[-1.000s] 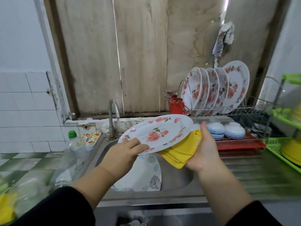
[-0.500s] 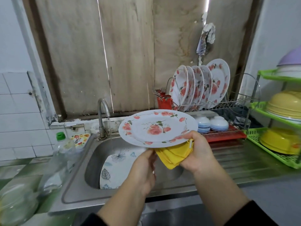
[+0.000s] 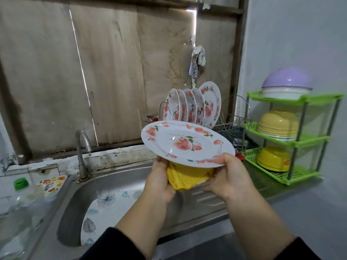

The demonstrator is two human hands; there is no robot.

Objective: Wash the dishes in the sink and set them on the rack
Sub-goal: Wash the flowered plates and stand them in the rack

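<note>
Head view: left hand (image 3: pixel 161 182) and right hand (image 3: pixel 230 178) both gripping floral plate (image 3: pixel 185 143) over yellow cloth (image 3: pixel 187 177).

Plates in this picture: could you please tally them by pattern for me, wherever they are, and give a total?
Red-rose plates standing in the dish rack: 5
Red-rose plate held over the yellow cloth by the left hand and right hand: 1
Blue-leaf plate in the sink: 1
Total: 7 plates

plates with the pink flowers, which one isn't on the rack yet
The plate held over the sink by both hands, yellow cloth beneath it. The other five stand upright in the rack.
</note>
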